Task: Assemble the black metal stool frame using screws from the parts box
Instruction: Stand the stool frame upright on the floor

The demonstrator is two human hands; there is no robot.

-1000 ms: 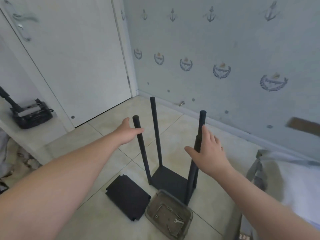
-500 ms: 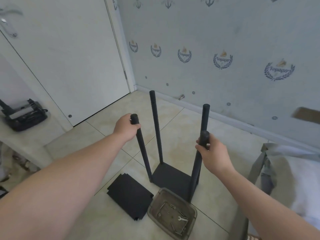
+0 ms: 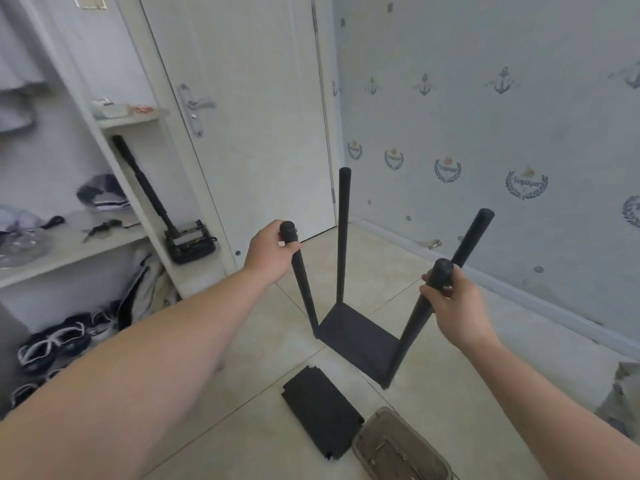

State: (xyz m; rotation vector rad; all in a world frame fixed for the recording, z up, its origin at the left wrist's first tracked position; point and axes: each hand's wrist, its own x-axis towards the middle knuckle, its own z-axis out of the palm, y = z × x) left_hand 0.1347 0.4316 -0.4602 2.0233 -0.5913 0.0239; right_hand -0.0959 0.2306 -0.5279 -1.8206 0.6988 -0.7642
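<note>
The black metal stool frame [image 3: 360,337] stands upside down on the tiled floor, its seat plate down and its legs pointing up. My left hand [image 3: 268,252] grips the top of the near left leg [image 3: 301,282]. My right hand [image 3: 450,299] grips the top of the near right leg [image 3: 414,323]. Two far legs rise free behind them. A flat black panel [image 3: 320,415] lies on the floor in front of the frame. The clear parts box [image 3: 398,452] with screws sits at the bottom edge, partly cut off.
A white door [image 3: 249,126] and the wallpapered wall [image 3: 485,133] close the corner behind the frame. White shelving [image 3: 79,244] with clutter and a black tool stands at left, shoes below it. A grey fabric item [image 3: 623,393] lies at the right edge.
Both hands went from open beside the legs to gripping the tops of the two near legs. The frame now sits a little farther from the parts box, and the view has tilted up and left.
</note>
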